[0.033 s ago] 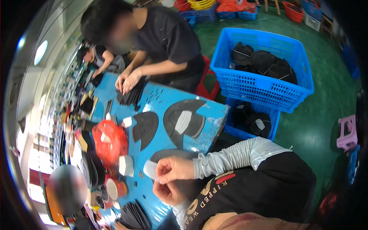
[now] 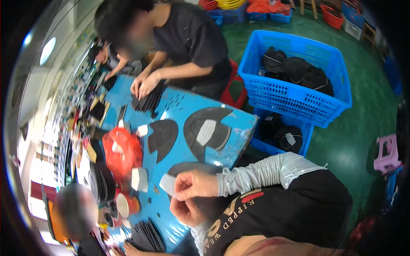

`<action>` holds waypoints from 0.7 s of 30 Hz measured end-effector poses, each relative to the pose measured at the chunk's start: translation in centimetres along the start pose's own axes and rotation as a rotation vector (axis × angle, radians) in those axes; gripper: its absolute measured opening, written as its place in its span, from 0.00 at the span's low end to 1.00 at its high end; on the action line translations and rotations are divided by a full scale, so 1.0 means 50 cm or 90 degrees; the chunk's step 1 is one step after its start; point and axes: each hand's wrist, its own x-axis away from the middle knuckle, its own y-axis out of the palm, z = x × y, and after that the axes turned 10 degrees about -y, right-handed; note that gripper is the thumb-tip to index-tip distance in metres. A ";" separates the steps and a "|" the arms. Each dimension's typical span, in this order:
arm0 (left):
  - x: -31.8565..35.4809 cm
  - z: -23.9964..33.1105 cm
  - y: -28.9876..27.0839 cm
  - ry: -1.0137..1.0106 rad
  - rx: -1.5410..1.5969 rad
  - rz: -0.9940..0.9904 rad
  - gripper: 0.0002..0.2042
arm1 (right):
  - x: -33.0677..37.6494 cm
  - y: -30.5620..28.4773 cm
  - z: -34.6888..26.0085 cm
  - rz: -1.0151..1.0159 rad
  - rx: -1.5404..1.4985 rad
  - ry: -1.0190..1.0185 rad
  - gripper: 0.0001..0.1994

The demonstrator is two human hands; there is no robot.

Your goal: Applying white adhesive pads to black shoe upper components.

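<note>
My right hand [image 2: 197,184] pinches a thin white patch [image 2: 168,184] between thumb and fingertips. Just below it, my left hand [image 2: 186,212] has its fingers curled together; whatever is in them, if anything, is hidden. Both hands hover close to each other over a black curved panel [image 2: 181,168] at the near side of the blue table [image 2: 168,230]. Beyond lie another black curved panel [image 2: 194,148] with a white patch [image 2: 206,132] on it and a further black panel [image 2: 162,138].
A red plastic bag [image 2: 122,151], white patch stack [image 2: 139,179] and paper cup [image 2: 128,205] stand left. A black panel stack [image 2: 147,236] lies near. Across the table a co-worker's hands [image 2: 146,85] handle black pieces. Blue crates [image 2: 294,100] hold black items; a pink stool [image 2: 387,154] stands right.
The view has shifted slightly. My hands keep nearly the same pose around the white patch. At the lower left, more of another person's hand shows beside the black stack.
</note>
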 end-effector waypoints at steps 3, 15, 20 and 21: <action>-0.005 0.013 -0.014 -0.014 -0.105 0.054 0.12 | -0.001 -0.004 -0.007 -0.073 0.210 -0.098 0.07; -0.001 0.009 -0.046 -0.037 -0.110 0.085 0.12 | -0.026 0.025 0.005 -0.042 0.140 0.035 0.11; -0.004 0.005 -0.056 -0.048 -0.110 0.064 0.13 | -0.034 0.030 0.015 -0.036 0.141 0.033 0.12; -0.004 0.006 -0.060 -0.059 -0.119 0.049 0.14 | -0.037 0.031 0.014 -0.037 0.152 0.048 0.12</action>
